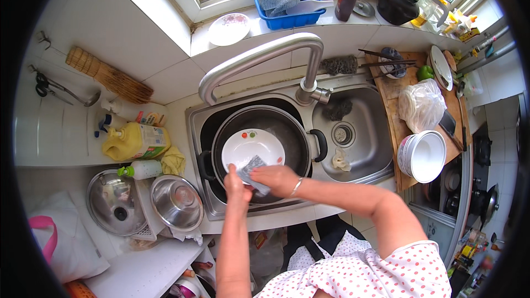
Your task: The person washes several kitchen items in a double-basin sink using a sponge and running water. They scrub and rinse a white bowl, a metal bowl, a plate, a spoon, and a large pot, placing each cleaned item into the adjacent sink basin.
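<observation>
A white plate with small red and green fruit prints is tilted over a large dark-lined cooking pot. My left hand grips the plate's near left rim. Under my right hand, a grey mesh dishcloth is pressed against the plate's near part, and one end of it hangs past the rim. The pot, with two black handles, sits in the left basin of the steel sink. Above the pot arches a steel faucet; I see no stream from its spout.
A steel scouring pad and a pale scrap lie in the right basin. Stacked bowls stand on a wooden cutting board beside a cleaver. At left are a yellow detergent jug and a steel bowl.
</observation>
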